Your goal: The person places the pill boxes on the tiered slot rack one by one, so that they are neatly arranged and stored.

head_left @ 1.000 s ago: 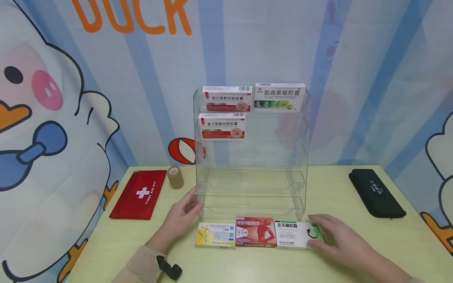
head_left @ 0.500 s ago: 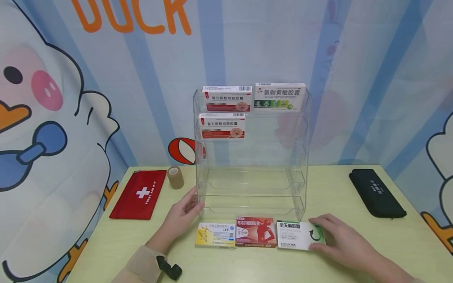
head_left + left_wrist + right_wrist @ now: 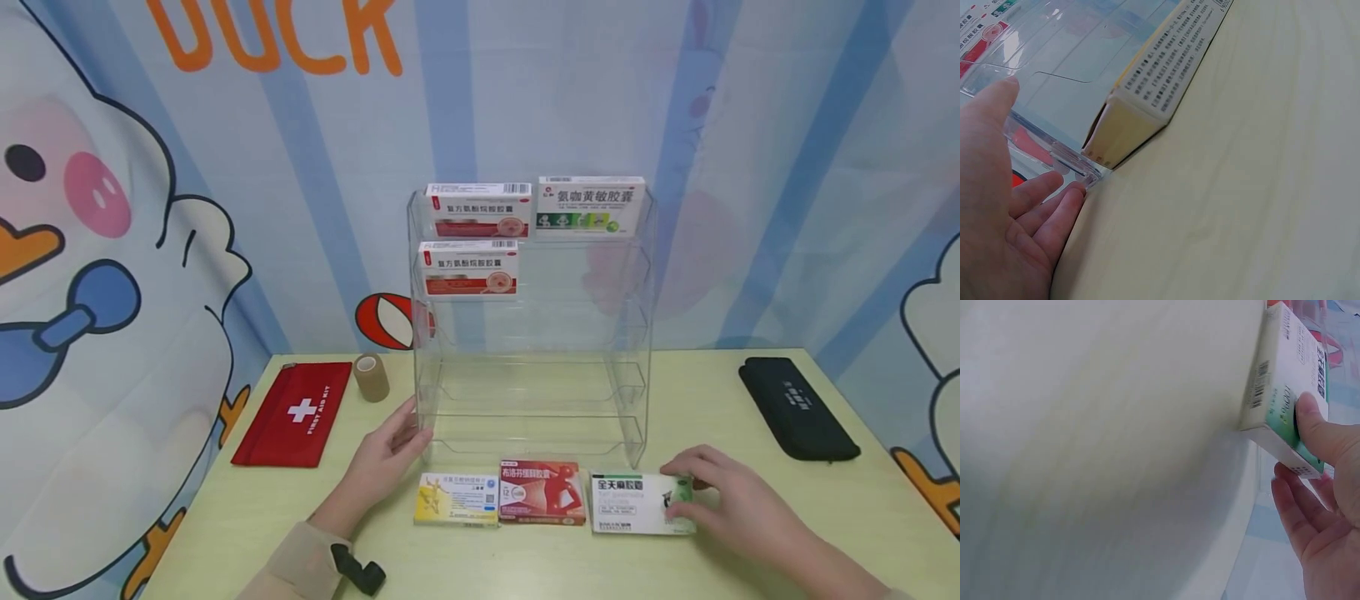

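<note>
Pinching the white-green box [image 3: 626, 504] by one end, the right hand [image 3: 729, 508] may let it swivel; the left hand [image 3: 378, 462], fingers parted, seemingly touches the rack [image 3: 525, 429].

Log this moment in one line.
left hand: touches clear rack; right hand: pinches white-green box; red box, yellow box: on table

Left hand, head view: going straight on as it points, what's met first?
The clear tiered display rack, left side; the left hand seems to be touching it, though depth is unclear.
</note>
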The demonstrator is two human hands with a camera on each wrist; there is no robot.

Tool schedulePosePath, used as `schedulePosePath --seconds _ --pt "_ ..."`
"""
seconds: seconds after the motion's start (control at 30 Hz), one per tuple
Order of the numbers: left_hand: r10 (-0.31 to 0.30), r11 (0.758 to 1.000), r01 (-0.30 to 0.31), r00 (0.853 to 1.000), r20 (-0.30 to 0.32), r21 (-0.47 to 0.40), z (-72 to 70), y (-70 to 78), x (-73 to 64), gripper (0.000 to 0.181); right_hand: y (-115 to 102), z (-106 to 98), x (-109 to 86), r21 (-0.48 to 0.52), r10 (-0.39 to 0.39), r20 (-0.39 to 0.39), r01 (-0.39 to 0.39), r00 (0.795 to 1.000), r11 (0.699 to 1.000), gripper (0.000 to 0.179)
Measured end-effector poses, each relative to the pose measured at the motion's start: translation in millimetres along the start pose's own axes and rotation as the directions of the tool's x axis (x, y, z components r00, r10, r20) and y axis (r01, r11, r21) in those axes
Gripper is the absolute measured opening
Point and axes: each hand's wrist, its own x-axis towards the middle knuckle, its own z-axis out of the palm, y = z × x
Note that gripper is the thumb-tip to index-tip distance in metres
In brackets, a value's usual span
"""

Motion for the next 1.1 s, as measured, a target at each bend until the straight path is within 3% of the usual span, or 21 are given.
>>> schedulePosePath --seconds 0.17,0.27,0.4,0.57,0.73,1.1 --pt "-0.001 1.000 0.001 1.000 -0.003 0.006 0.1 1.0 -1.0 0.077 1.7 -10.1 4.8 0.099 -0.013 0.020 0.011 1.000 0.995 0.035" --pt "-0.001 1.000 0.001 1.000 0.000 0.007 0.5 1.0 -1.1 0.077 1.9 -19.3 8.6 0.117 -0.068 -0.012 0.069 0.998 0.991 0.036" --pt "0.002 1.000 -0.002 1.000 0.001 0.011 0.5 1.8 -1.3 0.076 -1.0 -34.8 18.1 0.066 -0.134 -0.106 0.142 0.985 0.988 0.042" --pt "0.004 1.000 -0.004 1.000 -0.006 0.022 0.0 2.5 -2.0 0.075 -10.8 -53.7 36.0 -0.040 -0.175 -0.194 0.171 0.965 0.984 0.044" --pt "0.006 1.000 -0.006 1.000 -0.007 0.024 0.6 2.0 -2.1 0.075 -20.4 -65.3 54.7 -0.098 -0.218 -0.265 0.198 0.939 0.975 0.044" --pt "-0.008 1.000 0.008 1.000 -0.006 0.020 0.7 0.5 -1.3 0.075 -45.4 -84.6 102.2 -0.148 -0.308 -0.415 0.270 0.856 0.951 0.043"
